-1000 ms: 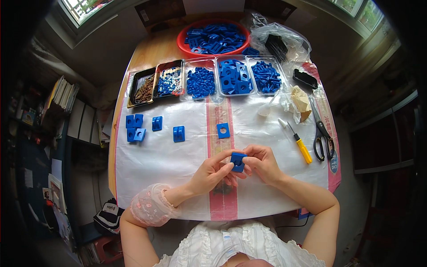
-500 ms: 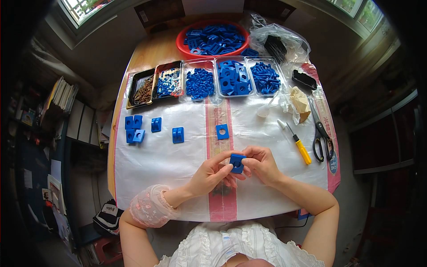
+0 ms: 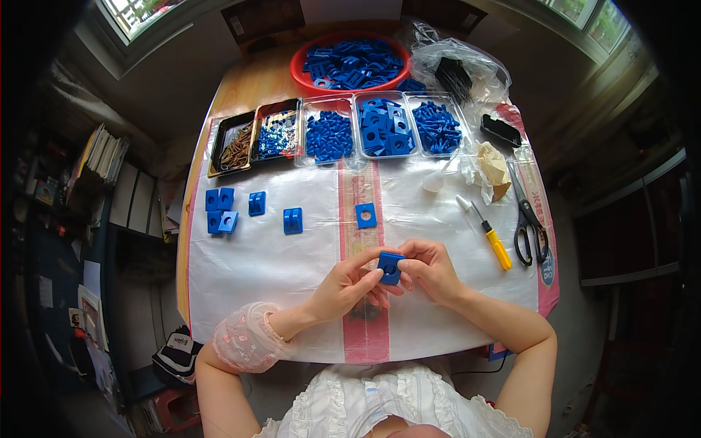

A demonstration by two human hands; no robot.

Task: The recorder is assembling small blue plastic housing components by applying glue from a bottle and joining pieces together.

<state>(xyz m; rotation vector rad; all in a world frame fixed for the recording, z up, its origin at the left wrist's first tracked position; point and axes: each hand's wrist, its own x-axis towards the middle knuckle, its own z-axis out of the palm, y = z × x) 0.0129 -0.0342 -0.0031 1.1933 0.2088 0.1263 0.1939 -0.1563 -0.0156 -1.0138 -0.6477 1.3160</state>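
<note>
Between my two hands, above the near middle of the table, is a blue square plastic piece [image 3: 391,268] with a round hole. The thumb and fingers of my left hand [image 3: 353,283] grip its left side. My right hand [image 3: 431,274] pinches it from the right. Beyond my hands a flat blue square plate [image 3: 365,215] with a hole lies on the pink stripe. Farther left are two ridged blue pieces, one [image 3: 293,220] nearer the middle and another [image 3: 256,204] behind it. A small cluster of blue holed pieces [image 3: 221,212] sits at the far left.
Trays across the back hold brown screws [image 3: 237,150], small metal nuts [image 3: 277,137] and blue plastic parts [image 3: 328,137]. Behind them stands a red basin [image 3: 296,69] of blue parts. On the right lie a yellow-handled screwdriver [image 3: 499,250], black scissors [image 3: 524,219] and crumpled paper [image 3: 493,168].
</note>
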